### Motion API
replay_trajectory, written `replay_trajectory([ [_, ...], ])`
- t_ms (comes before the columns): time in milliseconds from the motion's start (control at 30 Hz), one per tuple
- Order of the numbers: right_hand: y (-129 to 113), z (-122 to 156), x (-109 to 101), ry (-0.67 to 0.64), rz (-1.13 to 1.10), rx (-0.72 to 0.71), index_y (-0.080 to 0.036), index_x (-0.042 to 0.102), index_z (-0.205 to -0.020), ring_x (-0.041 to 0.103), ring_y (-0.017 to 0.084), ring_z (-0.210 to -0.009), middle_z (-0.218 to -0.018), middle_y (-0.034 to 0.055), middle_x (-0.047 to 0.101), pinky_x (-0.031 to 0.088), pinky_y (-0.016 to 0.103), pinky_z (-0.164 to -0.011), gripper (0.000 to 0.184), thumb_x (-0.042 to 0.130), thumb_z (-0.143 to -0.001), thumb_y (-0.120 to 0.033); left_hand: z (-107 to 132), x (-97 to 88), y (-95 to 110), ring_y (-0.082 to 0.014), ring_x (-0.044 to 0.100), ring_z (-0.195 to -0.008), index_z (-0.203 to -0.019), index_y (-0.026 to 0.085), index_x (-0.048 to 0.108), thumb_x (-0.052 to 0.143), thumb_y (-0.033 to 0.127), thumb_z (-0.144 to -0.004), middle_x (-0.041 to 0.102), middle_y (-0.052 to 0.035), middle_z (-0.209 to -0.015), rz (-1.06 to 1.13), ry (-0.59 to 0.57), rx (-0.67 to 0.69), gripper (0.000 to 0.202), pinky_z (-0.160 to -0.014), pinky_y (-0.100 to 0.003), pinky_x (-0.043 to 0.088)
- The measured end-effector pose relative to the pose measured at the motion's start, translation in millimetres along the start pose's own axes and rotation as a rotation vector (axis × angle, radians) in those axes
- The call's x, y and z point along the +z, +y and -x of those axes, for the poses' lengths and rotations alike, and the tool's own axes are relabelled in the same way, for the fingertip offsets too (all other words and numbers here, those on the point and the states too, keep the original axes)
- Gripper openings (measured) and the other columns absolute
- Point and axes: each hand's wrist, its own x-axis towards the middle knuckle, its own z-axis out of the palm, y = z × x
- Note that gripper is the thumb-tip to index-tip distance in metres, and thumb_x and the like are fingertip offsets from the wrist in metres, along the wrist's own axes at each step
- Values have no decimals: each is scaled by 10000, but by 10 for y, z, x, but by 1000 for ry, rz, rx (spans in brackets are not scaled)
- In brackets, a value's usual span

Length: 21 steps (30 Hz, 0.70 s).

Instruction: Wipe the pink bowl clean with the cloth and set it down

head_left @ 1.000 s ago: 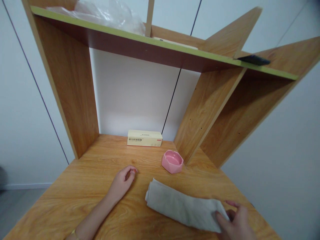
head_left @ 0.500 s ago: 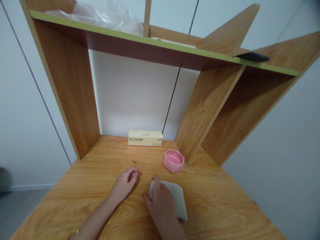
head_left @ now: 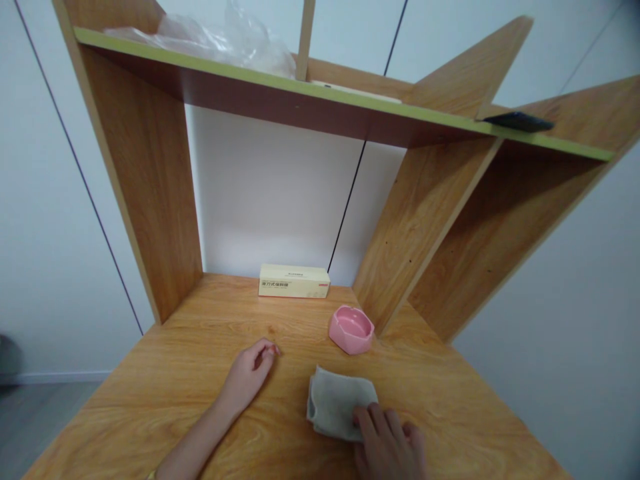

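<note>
A grey cloth [head_left: 335, 400], folded into a small square, lies on the wooden desk [head_left: 170, 373] near the front. My right hand [head_left: 387, 447] rests flat on the cloth's near right corner, fingers spread over it. My left hand [head_left: 247, 373] lies on the desk to the left of the cloth, fingers loosely curled and holding nothing. A pink faceted bowl [head_left: 351, 329] stands just behind the cloth.
A cream box [head_left: 294, 281] lies against the white back wall. Wooden side panels rise left and right of the desk. The upper shelf [head_left: 280, 87] carries a clear plastic bag [head_left: 220, 40] and a dark flat object [head_left: 520, 121] at its right end.
The cloth lay long and unfolded a second ago; my right hand folded its right end over to the left, then drew back to the near right corner. My left hand has stayed put.
</note>
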Motion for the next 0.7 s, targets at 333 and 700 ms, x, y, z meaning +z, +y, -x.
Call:
replay_trajectory([
  [333, 329, -394, -160, -21, 56, -2, -198, 562, -800, 511, 237, -766, -768, 59, 583, 311, 354, -670, 298, 452, -640, 28, 31, 48, 35, -143, 519, -595, -694, 181, 572, 419, 355, -790, 588, -6, -631, 16, -6, -11, 250, -585, -232, 378],
  [700, -645, -982, -7, -415, -1354, 33, -198, 565, -764, 501, 100, -590, -664, -35, 519, 387, 219, -548, 226, 426, -624, -90, -102, 9, -110, -12, 246, -302, -798, 123, 577, 505, 382, -747, 465, 69, -457, 866, 33, -385, 274, -334, -153, 183],
])
